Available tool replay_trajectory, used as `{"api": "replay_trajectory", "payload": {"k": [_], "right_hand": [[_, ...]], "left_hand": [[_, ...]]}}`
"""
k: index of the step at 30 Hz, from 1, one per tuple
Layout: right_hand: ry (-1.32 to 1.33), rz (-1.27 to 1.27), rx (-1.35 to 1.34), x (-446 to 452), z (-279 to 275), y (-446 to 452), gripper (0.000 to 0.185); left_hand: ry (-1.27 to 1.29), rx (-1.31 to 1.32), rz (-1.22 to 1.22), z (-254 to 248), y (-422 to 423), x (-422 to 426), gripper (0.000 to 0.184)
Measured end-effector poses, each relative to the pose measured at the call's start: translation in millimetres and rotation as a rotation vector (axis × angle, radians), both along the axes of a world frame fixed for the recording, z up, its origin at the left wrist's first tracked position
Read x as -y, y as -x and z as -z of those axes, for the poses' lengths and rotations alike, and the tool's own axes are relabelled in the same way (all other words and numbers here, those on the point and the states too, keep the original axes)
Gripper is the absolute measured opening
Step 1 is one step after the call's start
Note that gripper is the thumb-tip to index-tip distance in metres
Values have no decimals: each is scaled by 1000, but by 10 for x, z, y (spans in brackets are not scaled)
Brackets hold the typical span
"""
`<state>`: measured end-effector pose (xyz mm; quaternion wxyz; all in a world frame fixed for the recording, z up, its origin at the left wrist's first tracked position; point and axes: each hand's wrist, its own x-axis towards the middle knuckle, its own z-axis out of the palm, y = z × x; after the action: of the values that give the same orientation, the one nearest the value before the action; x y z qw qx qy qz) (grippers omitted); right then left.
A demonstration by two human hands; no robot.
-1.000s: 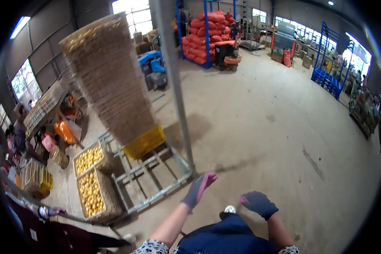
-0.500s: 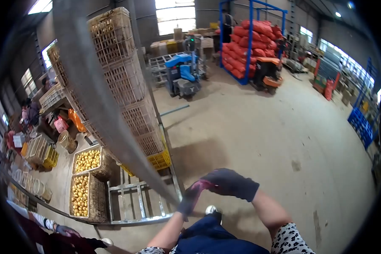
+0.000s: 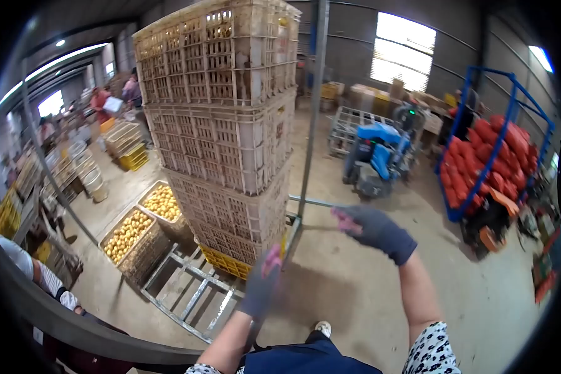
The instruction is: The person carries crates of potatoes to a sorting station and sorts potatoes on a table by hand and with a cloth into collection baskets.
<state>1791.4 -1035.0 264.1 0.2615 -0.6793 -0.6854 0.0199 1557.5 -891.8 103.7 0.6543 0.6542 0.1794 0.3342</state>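
Note:
My left hand (image 3: 260, 285), in a grey glove with pink on the finger side, is raised just in front of the tall stack of slatted plastic crates (image 3: 221, 137). Its fingers point upward and hold nothing I can see; contact with the stack cannot be made out. To the right, my right hand (image 3: 380, 234), in a matching glove, hangs in the air, fingers stretched toward the left and nothing in them. The stack rests on a yellow crate (image 3: 225, 262) on a metal-barred cart (image 3: 196, 302).
Beside the cart stand two crates (image 3: 146, 258) of small yellow round produce. A metal post (image 3: 311, 118) rises behind the stack. A blue pallet truck (image 3: 374, 156) and red sacks (image 3: 492, 156) in a blue frame are farther right. Another person's sleeve (image 3: 50, 287) shows lower left.
My hands were together, the right at the left glove; now they are apart. The view has turned left, bringing the crate stack to the middle.

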Motion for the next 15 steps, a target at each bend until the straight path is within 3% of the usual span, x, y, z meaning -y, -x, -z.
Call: {"api": "replay_trajectory", "payload": {"k": [2,4,5,6,7,9,10,12,14,15], "right_hand": [[-143,-47,34,-328,-296,-570,38],[-260,28,248,-644,-688,-988,43],[-240,23,179,-778,-961,-1080,46],[-217,15,112,-964,-1229,-1190,50],[-383,-57,209,-1292,-1379,-1432,51],[-616,-111,325,-1942,-1718,-1749,53],[-680,-92,353,-2203,-1959,-1791,53],[-758,-144,142,-2632,-2381,-1721,54],[-1046,-177,424,-3072,-2827,-1682,76],[-1180,-137,488,-3212,-2920,-1615,68]], "left_hand": [[-185,127,-224,-412,-295,-271,47],[-328,161,-368,-935,-538,-523,51],[-425,164,-441,-1217,-652,-634,54],[-704,29,-570,-1502,-722,-783,57],[-978,-124,-693,-1767,-797,-945,61],[-1158,-203,-937,-2149,-1031,-1253,75],[-1211,-210,-1029,-2317,-1151,-1400,83],[-1264,-254,-1136,-2563,-1350,-1637,90],[-1205,-200,-1221,-2741,-1554,-1850,106],[-1211,-206,-1237,-2728,-1639,-1917,106]]}}
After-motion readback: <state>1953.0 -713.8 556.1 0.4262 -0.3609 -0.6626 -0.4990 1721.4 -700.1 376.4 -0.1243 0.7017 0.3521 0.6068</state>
